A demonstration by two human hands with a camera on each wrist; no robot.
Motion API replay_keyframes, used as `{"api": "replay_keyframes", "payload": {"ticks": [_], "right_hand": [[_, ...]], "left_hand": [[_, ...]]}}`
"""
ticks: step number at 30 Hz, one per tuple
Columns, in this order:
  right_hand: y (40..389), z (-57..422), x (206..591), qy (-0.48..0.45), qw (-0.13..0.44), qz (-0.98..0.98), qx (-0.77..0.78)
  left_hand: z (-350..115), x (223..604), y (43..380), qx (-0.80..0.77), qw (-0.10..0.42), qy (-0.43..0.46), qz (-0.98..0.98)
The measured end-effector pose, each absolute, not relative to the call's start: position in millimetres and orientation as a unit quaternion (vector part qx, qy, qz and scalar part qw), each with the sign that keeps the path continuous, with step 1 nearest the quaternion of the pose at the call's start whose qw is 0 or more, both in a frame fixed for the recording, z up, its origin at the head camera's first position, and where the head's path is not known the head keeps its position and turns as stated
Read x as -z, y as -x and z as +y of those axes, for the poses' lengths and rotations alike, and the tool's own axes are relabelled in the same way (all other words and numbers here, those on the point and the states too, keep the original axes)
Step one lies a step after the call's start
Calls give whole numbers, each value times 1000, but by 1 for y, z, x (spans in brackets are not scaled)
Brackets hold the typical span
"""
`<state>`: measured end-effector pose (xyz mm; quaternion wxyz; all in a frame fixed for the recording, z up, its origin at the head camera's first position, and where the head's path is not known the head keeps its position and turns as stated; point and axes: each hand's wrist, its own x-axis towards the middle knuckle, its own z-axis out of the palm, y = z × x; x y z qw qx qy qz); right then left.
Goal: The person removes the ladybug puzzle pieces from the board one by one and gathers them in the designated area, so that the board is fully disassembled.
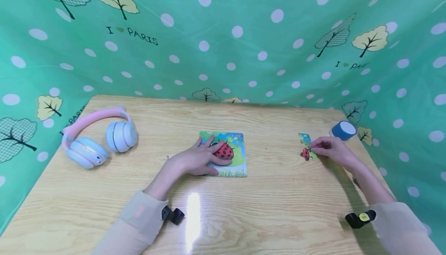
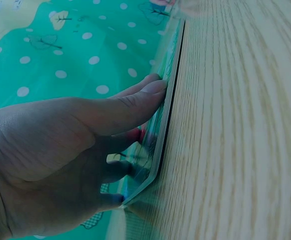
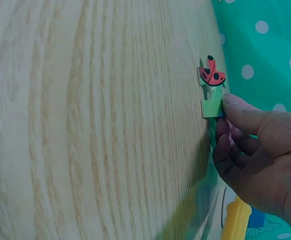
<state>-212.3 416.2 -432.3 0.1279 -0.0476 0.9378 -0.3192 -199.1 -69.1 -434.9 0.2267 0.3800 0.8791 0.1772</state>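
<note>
nearest the camera: pale sleeves (image 1: pixel 134 220), coming in at lower left and lower right of the head view, a small black device (image 1: pixel 173 215) at each cuff. left hand (image 1: pixel 198 160) lies over the picture board (image 1: pixel 238 155), which sits flat on the wood-grained counter (image 1: pixel 271 201), about mid-width. left grip not clamped: fingers spread apart across the picture, thumb by the board's near edge. red spotted ladybug shows between and beyond the fingers; green, yellow and blue around it.

right hand (image 1: pixel 332 149) well apart, toward the right side. right grip together, thumb and fingertips pinching the edge of a green piece (image 3: pixel 213 104). red-and-black spotted piece (image 1: pixel 305 154) just beside it. blue-green piece (image 1: pixel 304 138) lies a little farther back, near the fingertips.

blue cylinder (image 1: pixel 343 130), pale top, behind the right hand near the counter's edge. headphones (image 1: pixel 99 139) at left: pink band, pale blue cups. green cloth (image 1: pixel 216 57) hangs behind and at the sides, white dots, trees, "paris" lettering. yellow object (image 3: pixel 235 220) below the hand in the right wrist view, partly cut off; cannot tell what it is.
</note>
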Motion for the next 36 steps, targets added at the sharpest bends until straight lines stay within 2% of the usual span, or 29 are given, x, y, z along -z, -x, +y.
{"api": "replay_keyframes", "payload": {"ticks": [14, 27, 36], "right_hand": [[212, 418, 441, 35, 105, 948, 299], [213, 417, 442, 54, 55, 949, 306], [220, 392, 429, 25, 22, 935, 353]], "left_hand": [[-67, 435, 200, -176, 220, -384, 880], [-68, 434, 201, -166, 219, -383, 882], [-69, 432, 199, -165, 225, -379, 882]]}}
